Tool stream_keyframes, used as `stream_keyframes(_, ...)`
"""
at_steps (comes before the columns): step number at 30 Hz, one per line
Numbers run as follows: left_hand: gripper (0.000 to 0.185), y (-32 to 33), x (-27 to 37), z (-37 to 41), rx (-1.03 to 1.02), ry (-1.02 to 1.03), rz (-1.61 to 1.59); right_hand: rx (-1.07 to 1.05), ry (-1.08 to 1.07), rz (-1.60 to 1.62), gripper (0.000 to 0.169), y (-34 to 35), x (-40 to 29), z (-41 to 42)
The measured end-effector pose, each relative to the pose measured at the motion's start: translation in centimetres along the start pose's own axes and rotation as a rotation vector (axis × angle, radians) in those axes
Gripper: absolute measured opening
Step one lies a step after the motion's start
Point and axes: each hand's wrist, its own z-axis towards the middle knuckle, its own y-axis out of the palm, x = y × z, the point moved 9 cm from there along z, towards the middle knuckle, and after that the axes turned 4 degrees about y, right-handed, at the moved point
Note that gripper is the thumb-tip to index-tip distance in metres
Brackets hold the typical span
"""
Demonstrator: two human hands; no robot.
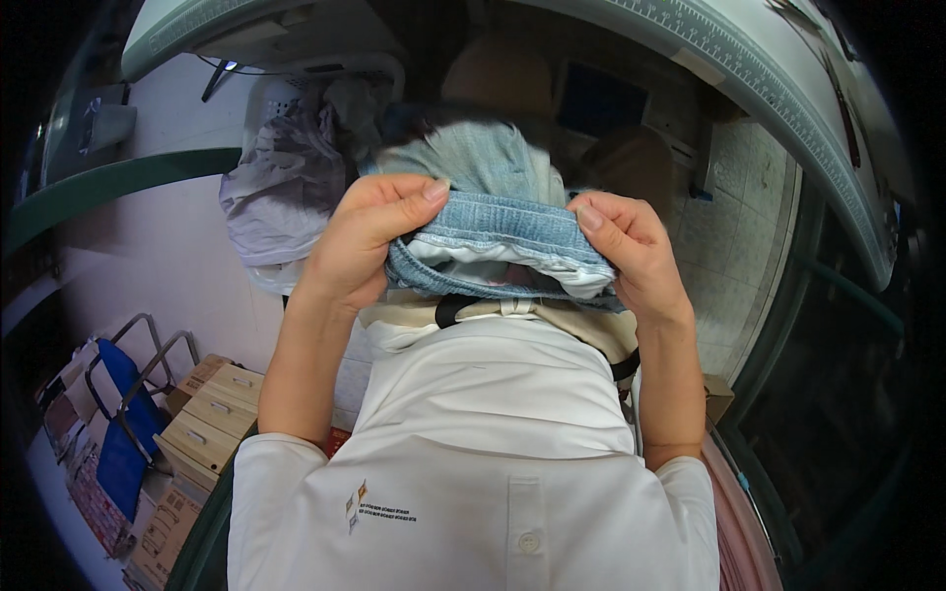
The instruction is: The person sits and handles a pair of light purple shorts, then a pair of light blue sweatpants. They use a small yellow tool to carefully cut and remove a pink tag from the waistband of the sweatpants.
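A light blue denim garment (510, 220) is stretched between my two hands above my lap. Its waistband opening faces me and shows a white inner lining. My left hand (373, 233) pinches the band at one side, thumb on top of the denim. At the other side, my right hand (628, 244) grips the band between thumb and fingers. The rest of the denim hangs beyond the band, towards the dark space under the table.
A white plastic basket (392, 70) holding pale lilac cloth (284, 185) stands at the left. Ahead curves a table edge with a printed ruler (739, 59). Lower left are a wooden drawer unit (211, 414), a blue chair (122, 436) and a cardboard box (166, 528).
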Motion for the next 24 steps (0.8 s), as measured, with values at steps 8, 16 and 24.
stream_keyframes(8, 0.025, 0.7, -0.3, -0.7, 0.019, -0.013, -0.031, 0.038, -0.003, 0.168, 0.028, -0.3, 0.0, -0.8)
stream_keyframes(16, 0.027, 2.5, 4.7, -2.7, 0.211, 0.584, 1.151, 0.071, -0.244, 0.203, 0.022, -1.1, -4.8, -3.0)
stream_keyframes(24, 0.037, 5.0, 8.0, -6.8, 0.366, 0.832, 0.802, 0.351, -0.959, 0.029, 0.042, -10.4, -17.4, -21.1)
